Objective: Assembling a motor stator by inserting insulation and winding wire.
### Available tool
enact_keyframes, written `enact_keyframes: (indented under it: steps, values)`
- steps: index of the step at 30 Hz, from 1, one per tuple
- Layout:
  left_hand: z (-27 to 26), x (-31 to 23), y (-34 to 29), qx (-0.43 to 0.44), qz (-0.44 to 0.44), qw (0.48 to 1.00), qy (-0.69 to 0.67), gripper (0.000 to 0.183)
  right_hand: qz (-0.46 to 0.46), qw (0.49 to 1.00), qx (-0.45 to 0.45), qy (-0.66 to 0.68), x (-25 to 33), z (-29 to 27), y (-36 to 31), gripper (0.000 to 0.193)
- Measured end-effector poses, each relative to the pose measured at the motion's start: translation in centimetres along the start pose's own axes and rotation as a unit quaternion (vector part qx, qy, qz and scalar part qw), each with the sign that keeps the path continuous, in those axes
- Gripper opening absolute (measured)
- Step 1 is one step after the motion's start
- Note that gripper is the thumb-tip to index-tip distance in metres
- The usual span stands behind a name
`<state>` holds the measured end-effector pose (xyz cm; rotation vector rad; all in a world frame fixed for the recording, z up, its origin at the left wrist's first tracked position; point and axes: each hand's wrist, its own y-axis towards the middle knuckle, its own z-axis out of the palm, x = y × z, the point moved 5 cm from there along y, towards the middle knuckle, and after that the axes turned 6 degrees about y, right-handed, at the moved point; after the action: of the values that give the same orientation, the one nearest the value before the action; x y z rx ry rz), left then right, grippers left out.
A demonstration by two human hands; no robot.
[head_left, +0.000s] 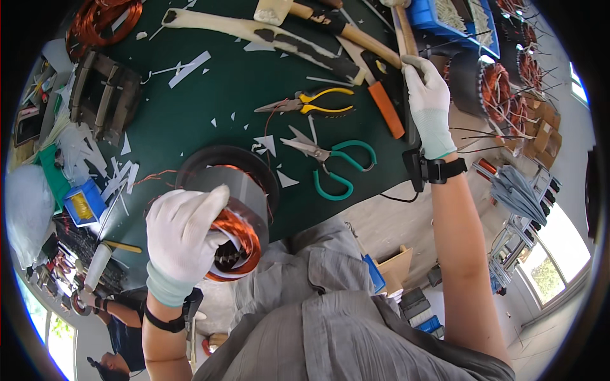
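Note:
My left hand (184, 232), in a white glove, grips the rim of a grey motor stator (244, 187) wound with copper wire. The stator is tilted, its near opening facing me, and rests by a black round ring (202, 159). Some of my left fingers are hidden at the opening. At the upper right my gloved right hand (427, 95) is closed around the lower end of a mallet's wooden handle (406, 35). Left of that hand lie a second mallet (368, 44) and an orange-handled tool (386, 109). Teal-handled scissors (330, 159) and yellow-handled pliers (318, 101) lie between my hands.
A worn pale bar (254, 35) crosses the far green tabletop. Copper coils (101, 25) and a dark block-shaped fixture (105, 92) stand at left, among paper scraps. A blue bin (489, 35) and wound stators (495, 92) line the right. Another person (124, 324) works at lower left.

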<state>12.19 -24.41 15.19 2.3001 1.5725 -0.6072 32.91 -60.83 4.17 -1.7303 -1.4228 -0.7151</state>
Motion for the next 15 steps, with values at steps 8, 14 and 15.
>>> enact_keyframes:
  steps: [8, 14, 15]
  values:
    - [0.1, 0.8, -1.2, 0.011, -0.064, 0.998, 0.009, 0.059, -0.035, 0.992, -0.064, -0.104, -0.2, -2.0, 0.5, 0.026]
    - [0.1, 0.8, -1.3, -0.015, -0.101, 0.995, 0.003, 0.062, -0.181, 0.882, 0.013, -0.434, 1.2, 1.4, -1.2, 0.049]
    - [0.1, 0.9, -1.4, -0.038, -0.107, 0.994, 0.002, 0.061, -0.158, 0.877, 0.028, -0.453, 1.0, 1.1, -0.9, 0.049]
